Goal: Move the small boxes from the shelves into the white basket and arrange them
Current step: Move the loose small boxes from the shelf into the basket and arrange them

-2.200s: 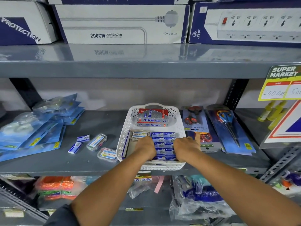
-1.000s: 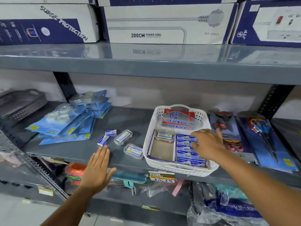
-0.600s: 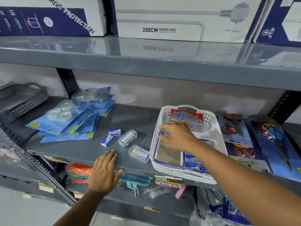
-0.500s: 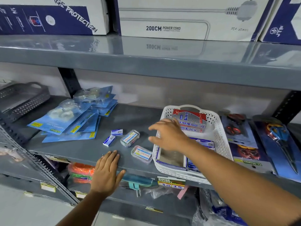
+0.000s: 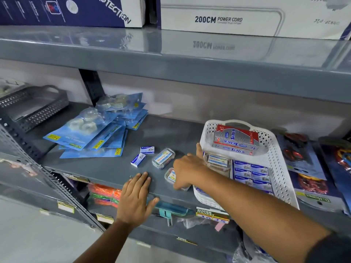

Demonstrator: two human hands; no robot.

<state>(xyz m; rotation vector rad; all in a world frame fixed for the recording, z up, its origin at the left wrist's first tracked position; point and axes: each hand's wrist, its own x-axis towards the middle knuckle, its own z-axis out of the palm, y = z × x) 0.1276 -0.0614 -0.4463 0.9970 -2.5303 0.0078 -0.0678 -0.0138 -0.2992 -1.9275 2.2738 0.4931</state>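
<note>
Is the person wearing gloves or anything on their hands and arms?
No gloves, rings or watch show. The left hand and right hand are bare, with bare forearms. A dark sleeve edge shows high on the right arm only.

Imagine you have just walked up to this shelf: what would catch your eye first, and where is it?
Most striking is the white basket at the right of the middle shelf, with a red and silver Softek box at its back and rows of small blue boxes in front. The right hand reaches over a clear plastic case beside the basket. To the left, blue blister packs lie heaped.
</note>
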